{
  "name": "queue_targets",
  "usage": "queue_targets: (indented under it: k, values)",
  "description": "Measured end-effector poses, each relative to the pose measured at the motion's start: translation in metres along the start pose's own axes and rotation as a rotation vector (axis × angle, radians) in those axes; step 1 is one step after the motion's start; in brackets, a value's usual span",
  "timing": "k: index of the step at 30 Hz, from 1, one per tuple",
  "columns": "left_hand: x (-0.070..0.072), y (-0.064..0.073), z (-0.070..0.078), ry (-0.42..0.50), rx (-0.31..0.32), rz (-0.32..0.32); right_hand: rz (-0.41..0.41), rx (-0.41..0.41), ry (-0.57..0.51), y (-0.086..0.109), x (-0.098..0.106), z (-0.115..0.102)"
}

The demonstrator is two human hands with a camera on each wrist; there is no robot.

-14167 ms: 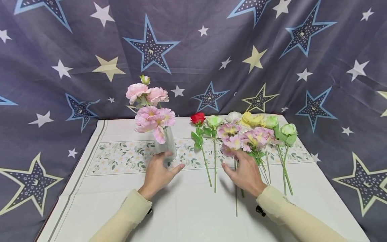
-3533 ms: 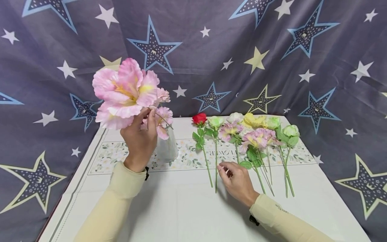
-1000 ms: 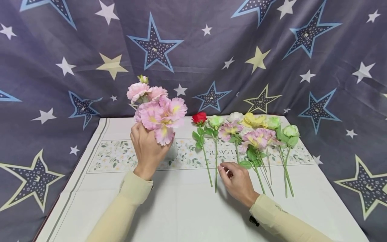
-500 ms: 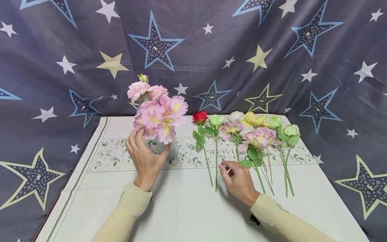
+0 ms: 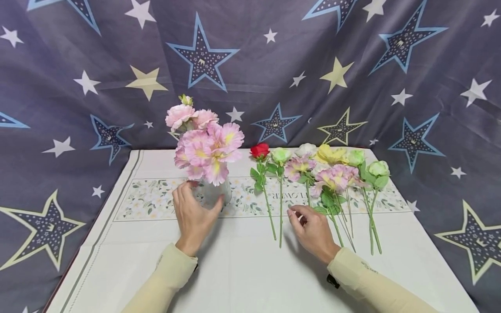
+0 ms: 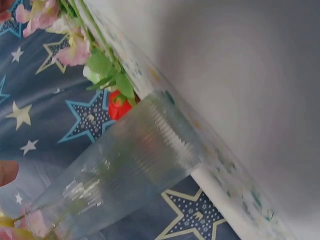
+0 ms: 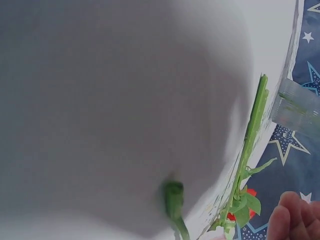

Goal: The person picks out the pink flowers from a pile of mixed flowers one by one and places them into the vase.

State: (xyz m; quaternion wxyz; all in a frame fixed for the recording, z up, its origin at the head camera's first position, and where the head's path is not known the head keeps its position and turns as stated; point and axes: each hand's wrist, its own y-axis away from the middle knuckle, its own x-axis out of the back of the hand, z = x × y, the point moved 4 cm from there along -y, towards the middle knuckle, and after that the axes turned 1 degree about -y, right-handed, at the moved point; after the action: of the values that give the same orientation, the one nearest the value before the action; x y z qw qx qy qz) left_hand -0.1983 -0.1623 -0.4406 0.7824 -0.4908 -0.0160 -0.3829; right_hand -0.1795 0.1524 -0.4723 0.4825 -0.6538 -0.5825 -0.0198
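A clear ribbed glass vase [image 5: 211, 193] stands left of centre. Two light pink blooms with a bud [image 5: 191, 115] rise from it behind pink-and-yellow ruffled flowers [image 5: 209, 150]. My left hand [image 5: 193, 217] is beside the near side of the vase, thumb and fingers spread. In the left wrist view a gap shows between the vase [image 6: 125, 165] and a fingertip [image 6: 7, 172]. My right hand [image 5: 313, 230] rests by the near ends of the loose flowers, fingers loosely bent with nothing visible in them. In the right wrist view its fingertips [image 7: 295, 217] are apart from the stems [image 7: 252, 130].
Right of the vase lie a red rose [image 5: 260, 151], a pale green rose [image 5: 281, 155], a yellow flower [image 5: 330, 154], pink-purple flowers [image 5: 332, 178] and other green and white blooms. A white cloth [image 5: 250, 269] with a floral band covers the table. A starry curtain [image 5: 242, 52] hangs behind.
My left hand held a large pink flower up left of the vase, then brought it to the vase and let go. The hand has since moved down beside the vase. My right hand barely shifted lately.
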Motion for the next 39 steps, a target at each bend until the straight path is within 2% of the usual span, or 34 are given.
queue_targets:
  k: [7, 23, 34, 39]
  values:
    - [-0.007, 0.013, 0.002, 0.014, -0.005, -0.058, 0.001, -0.008, 0.047, -0.003, 0.007, 0.003]
    - [-0.019, 0.024, 0.004, -0.005, 0.011, -0.215, -0.015, -0.083, 0.138, -0.007, 0.028, 0.019]
    - [-0.023, 0.028, 0.006, -0.012, -0.017, -0.306, -0.034, -0.133, 0.237, -0.009, 0.047, 0.031]
    - [-0.026, 0.031, 0.006, -0.033, -0.023, -0.339, -0.054, -0.189, 0.269, -0.009, 0.057, 0.039]
